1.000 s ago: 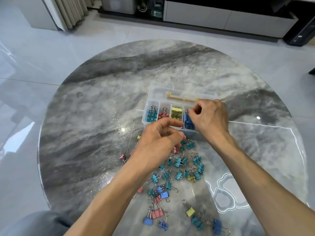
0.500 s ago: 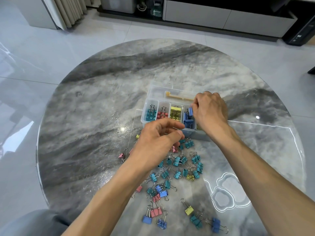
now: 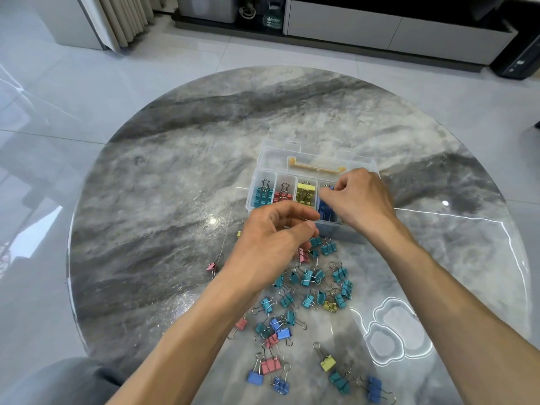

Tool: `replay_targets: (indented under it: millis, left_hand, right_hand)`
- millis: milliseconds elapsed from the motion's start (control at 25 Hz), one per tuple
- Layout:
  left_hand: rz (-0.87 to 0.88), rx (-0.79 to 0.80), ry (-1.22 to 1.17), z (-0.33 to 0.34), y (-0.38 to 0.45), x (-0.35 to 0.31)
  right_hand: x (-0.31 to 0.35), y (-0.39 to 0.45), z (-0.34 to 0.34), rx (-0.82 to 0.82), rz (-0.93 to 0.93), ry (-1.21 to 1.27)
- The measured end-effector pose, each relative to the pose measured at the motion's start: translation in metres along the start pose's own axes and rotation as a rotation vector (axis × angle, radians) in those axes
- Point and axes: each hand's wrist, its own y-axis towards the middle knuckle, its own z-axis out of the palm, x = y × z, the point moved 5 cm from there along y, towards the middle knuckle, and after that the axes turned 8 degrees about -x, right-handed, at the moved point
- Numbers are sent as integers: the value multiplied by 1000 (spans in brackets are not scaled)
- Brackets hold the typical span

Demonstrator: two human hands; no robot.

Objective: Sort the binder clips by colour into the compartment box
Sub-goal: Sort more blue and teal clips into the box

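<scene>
Blue binder clip [image 3: 330, 189] pinched in your right hand [image 3: 362, 200] above the fourth compartment of the compartment box [image 3: 292, 159].

Your right-hand fingertips grip the clip directly over the blue clips already in the box, which sits near the bench [image 3: 175, 171] centre; teal, red and yellow clips fill the compartments to the left. Your left hand [image 3: 271, 241] hovers with curled fingers over the loose clips [image 3: 309, 287] toward the near edge; you cannot tell whether it holds anything.

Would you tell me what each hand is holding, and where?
The right hand pinches a blue clip over the box; which part is hidden. The left hand shows nothing.
</scene>
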Motion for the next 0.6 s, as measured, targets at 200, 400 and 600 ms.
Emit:
replay_targets:
  millis: [200, 400, 600]
  left_hand:
    - [-14, 10, 10, 0, 1, 2]
    - [-10, 14, 2, -2, 2, 2]
    - [43, -17, 29, -7, 4, -7]
  right_hand:
    - [3, 15, -4, 172, 34, -123]
    - [2, 20, 9, 162, -4, -203]
    - [4, -3, -25, -116, -90, -39]
